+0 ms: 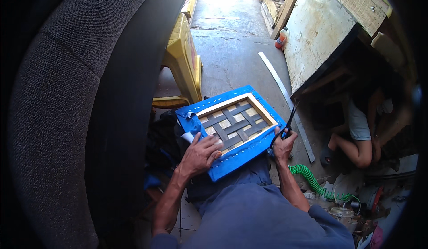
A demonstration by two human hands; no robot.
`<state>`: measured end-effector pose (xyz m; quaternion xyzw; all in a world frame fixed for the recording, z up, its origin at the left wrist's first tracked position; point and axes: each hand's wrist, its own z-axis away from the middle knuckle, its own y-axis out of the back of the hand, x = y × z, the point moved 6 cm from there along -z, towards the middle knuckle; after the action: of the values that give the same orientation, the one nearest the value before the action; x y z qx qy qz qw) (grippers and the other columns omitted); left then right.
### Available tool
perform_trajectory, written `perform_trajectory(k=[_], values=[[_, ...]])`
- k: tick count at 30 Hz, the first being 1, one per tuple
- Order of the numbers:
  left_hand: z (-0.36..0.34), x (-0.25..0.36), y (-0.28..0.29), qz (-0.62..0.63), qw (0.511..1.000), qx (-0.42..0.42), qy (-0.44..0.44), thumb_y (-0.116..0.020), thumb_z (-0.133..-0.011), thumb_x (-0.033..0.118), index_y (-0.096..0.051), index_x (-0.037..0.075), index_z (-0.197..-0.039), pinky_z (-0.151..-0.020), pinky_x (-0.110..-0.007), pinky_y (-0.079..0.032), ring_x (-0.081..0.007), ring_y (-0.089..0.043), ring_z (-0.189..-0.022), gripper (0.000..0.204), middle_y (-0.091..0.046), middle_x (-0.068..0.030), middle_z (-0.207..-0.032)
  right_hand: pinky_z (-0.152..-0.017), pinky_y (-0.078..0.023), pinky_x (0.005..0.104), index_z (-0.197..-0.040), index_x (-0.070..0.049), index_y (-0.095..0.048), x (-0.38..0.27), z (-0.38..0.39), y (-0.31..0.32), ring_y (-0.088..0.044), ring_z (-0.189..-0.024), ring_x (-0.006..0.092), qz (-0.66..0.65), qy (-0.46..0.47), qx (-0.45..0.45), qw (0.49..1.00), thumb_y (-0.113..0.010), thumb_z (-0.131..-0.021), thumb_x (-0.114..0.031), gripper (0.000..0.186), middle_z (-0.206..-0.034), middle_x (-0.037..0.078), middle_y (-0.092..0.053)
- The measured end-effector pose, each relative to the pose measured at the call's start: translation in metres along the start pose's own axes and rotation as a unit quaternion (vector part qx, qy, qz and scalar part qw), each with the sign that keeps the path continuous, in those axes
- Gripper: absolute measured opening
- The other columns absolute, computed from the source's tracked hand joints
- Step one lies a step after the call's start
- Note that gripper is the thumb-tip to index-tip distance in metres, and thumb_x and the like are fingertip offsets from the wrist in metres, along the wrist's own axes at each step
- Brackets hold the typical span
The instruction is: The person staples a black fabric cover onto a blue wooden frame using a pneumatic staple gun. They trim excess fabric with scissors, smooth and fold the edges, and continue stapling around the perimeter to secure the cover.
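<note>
A rectangular seat frame [271, 116] of pale wood lies underside up on my lap. Blue fabric [236, 163] wraps its borders, with a line of white marks along it. Dark webbing straps [234, 123] are woven across its opening. At the left corner the fabric [191, 123] is bunched and loose, with a white piece beside it. My left hand [200, 153] lies over the frame's near left edge, fingers stretched out and slightly blurred. At the right corner my right hand [284, 146] grips black-handled scissors [290, 120], blades pointing up and away from me.
A dark upholstered piece [67, 79] fills the left side. Beyond it stands a yellow plastic stool [180, 52]. A long metal strip [285, 93] lies on the floor, near a green coiled hose [312, 180]. Another person [361, 124] crouches at right below a stained panel [316, 30].
</note>
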<state>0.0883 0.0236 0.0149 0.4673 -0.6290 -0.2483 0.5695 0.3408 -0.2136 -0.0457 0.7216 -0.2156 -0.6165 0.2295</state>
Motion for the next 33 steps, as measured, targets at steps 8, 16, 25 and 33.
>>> perform_trajectory(k=[8,16,25,33], values=[[-0.026,0.0,-0.015,0.183,0.983,-0.033,0.006,-0.078,-0.087,0.009,-0.077,0.007,-0.109,-0.098,-0.042,-0.049,-0.0316,-0.063,-0.111,0.022,-0.068,-0.0113,-0.11,-0.075,-0.056,0.0438,-0.101,0.001,-0.061,-0.088,-0.038,-0.011,-0.073,-0.082,0.0318,0.143,0.117,-0.425,0.886,-0.085,-0.085,-0.045,0.054,-0.087,0.02,-0.072],[-0.082,-0.018,-0.023,0.17,0.963,-0.207,0.012,-0.076,-0.089,0.015,-0.075,0.002,-0.098,-0.093,-0.043,-0.05,-0.0354,-0.062,-0.105,0.016,-0.068,-0.0151,-0.103,-0.082,-0.055,0.0464,-0.113,0.0,-0.058,-0.112,0.019,0.01,-0.065,-0.104,0.0337,0.276,0.352,-0.573,0.686,-0.069,-0.082,-0.076,0.083,-0.106,0.019,-0.066],[-0.096,-0.031,-0.031,0.099,0.946,-0.308,0.007,-0.074,-0.092,0.024,-0.074,0.008,-0.099,-0.096,-0.056,-0.046,-0.0361,-0.064,-0.11,0.018,-0.069,-0.0142,-0.107,-0.076,-0.053,0.0476,-0.107,-0.002,-0.052,-0.099,0.059,0.005,-0.064,-0.094,0.0368,0.304,0.331,-0.531,0.718,-0.078,-0.075,-0.074,0.083,-0.096,0.017,-0.061],[-0.091,-0.032,-0.043,0.179,0.959,-0.22,0.01,-0.068,-0.096,0.02,-0.066,0.001,-0.104,-0.09,-0.052,-0.048,-0.0397,-0.063,-0.104,0.02,-0.066,-0.0185,-0.101,-0.07,-0.053,0.0486,-0.105,-0.003,-0.051,-0.115,0.053,0.022,-0.067,-0.091,0.0376,0.297,0.324,-0.518,0.734,-0.078,-0.075,-0.074,0.081,-0.094,0.017,-0.064]])
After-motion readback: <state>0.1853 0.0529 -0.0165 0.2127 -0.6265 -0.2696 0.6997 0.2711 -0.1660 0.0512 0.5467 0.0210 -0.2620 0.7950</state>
